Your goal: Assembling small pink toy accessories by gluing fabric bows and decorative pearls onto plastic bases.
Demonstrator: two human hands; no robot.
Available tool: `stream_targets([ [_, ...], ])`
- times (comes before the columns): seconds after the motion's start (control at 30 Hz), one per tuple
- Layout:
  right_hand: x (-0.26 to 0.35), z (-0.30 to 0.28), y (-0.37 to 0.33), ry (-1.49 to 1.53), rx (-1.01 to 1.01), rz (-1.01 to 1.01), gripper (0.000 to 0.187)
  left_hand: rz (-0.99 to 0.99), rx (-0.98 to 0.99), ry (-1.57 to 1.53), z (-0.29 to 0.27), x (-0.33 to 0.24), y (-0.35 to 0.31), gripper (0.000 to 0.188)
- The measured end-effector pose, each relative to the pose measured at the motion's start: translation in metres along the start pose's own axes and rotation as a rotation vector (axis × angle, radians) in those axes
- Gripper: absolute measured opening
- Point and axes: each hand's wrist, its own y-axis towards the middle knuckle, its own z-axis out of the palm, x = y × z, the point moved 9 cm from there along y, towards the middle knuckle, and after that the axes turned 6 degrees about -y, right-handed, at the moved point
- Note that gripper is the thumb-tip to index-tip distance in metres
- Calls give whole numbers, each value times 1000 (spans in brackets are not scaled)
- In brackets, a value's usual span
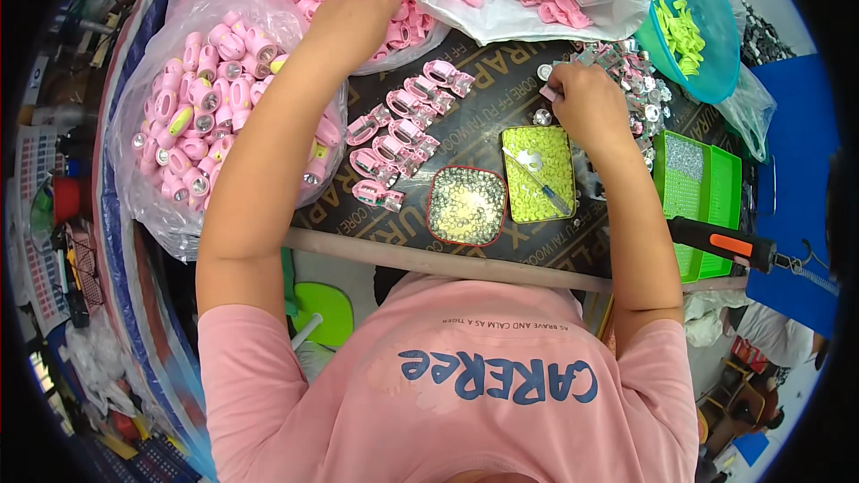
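My left hand reaches to the back, over a clear plastic bag of pink plastic shells; its fingertips are lost among the shells. My right hand is closed at the left edge of a heap of small silvery lamp parts; what its fingers pinch is too small to make out. Between my arms, pink half-shells with metal parts inside lie in slanting rows. Nearer me stand a red-rimmed tin of small shiny pieces and a yellow tray of small yellow-green parts, with a screwdriver lying across it.
At left, a clear bag holds pink mini flashlights. A white sack with pink pieces stands at the back. On the right are a blue bowl, a green compartment tray and a black-orange power screwdriver near the table's edge.
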Motion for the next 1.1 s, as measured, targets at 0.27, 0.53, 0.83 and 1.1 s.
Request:
stream_targets([
  [0.27, 16, 7, 13, -205, 49, -32, 22, 229, 35, 96, 26, 12, 7, 23],
  [0.53, -33, 3, 0, 1014, 228, 302, 26, -101, -59, -555, -23, 2, -9, 21],
  [0.83, 6, -13, -26, 1691, -123, 367, 16, -560, 333, -1993, 53, -131, -90, 27],
  [1.1, 42, -20, -61, 1167, -99, 123, 18, -530, 328, -2630, 51, -163, -113, 20],
])
